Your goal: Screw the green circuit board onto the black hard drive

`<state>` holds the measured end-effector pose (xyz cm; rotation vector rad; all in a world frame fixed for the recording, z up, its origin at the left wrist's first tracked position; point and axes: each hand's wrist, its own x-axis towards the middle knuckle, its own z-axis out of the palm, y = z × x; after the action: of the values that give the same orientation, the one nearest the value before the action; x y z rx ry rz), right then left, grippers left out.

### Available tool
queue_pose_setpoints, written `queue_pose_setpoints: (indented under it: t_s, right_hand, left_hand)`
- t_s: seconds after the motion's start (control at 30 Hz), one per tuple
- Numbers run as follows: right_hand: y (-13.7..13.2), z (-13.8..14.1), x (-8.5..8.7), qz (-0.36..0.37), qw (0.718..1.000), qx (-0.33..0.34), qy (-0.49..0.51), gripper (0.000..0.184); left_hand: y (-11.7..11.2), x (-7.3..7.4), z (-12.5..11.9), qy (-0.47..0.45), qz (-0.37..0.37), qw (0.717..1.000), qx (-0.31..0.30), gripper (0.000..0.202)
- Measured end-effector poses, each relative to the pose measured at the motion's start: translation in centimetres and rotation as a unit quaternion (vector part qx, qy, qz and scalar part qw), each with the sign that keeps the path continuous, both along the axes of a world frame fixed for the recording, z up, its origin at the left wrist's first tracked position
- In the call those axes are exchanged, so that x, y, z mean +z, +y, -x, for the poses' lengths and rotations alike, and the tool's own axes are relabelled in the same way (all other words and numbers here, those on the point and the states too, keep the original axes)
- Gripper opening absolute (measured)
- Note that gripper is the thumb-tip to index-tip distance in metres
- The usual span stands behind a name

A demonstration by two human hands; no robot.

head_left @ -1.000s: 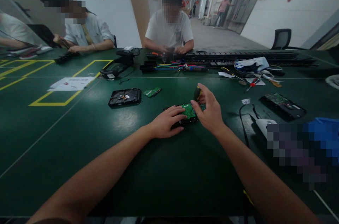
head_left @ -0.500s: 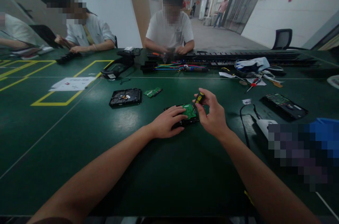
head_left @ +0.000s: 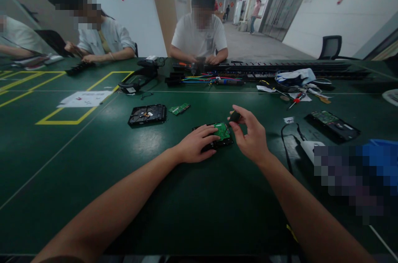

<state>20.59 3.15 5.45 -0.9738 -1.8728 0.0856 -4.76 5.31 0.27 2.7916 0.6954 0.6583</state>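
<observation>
A hard drive (head_left: 227, 142) lies on the green table with its green circuit board (head_left: 222, 131) facing up. My left hand (head_left: 199, 143) rests on the drive's left part, fingers stretched out over the board and thumb at the near side, covering much of it. Between the thumb and fingers of my right hand (head_left: 250, 135) is the dark handle of a screwdriver (head_left: 234, 117). Its thin shaft slants down to the right part of the board; whether the tip sits in a screw is too small to tell.
Farther left lie another hard drive (head_left: 147, 115) and a loose circuit board (head_left: 179, 108). To the right are a third drive (head_left: 332, 125), a red-handled screwdriver (head_left: 297, 99) and a cable (head_left: 284, 142). Long black strips (head_left: 280, 66) cross the far side, where a person sits.
The screwdriver handle has turned in my right fingers: its yellow marks no longer show. My left hand and the drive stay where they were.
</observation>
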Motion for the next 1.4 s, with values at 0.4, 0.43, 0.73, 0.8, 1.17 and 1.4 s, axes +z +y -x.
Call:
queue_pose_setpoints:
  t_s: [0.4,0.43,0.73,0.8,1.17,1.4]
  right_hand:
    - [-0.2,0.1,0.4,-0.031,0.999,-0.02,0.005,0.043]
    - [-0.2,0.1,0.4,-0.023,1.0,-0.013,0.006,0.047]
    - [-0.7,0.3,1.0,-0.008,1.0,0.019,-0.022,0.054]
    - [-0.8,0.3,1.1,-0.021,0.999,-0.007,-0.025,0.05]
    - [-0.4,0.1,0.1,0.053,0.997,0.062,0.011,0.056]
    - [0.0,-0.1,0.0,0.054,0.997,0.042,0.025,0.05]
  left_hand:
    - [0.0,0.1,0.0,0.002,0.005,1.0,0.0,0.053]
    - [0.0,0.0,0.0,0.002,0.005,1.0,-0.001,0.053]
    - [0.0,-0.1,0.1,-0.005,0.004,1.0,-0.002,0.053]
    - [0.0,0.0,0.1,-0.001,0.004,1.0,-0.001,0.054]
    - [-0.1,0.2,0.0,-0.008,0.01,1.0,-0.003,0.052]
    - [-0.1,0.2,0.1,0.003,0.008,1.0,0.0,0.053]
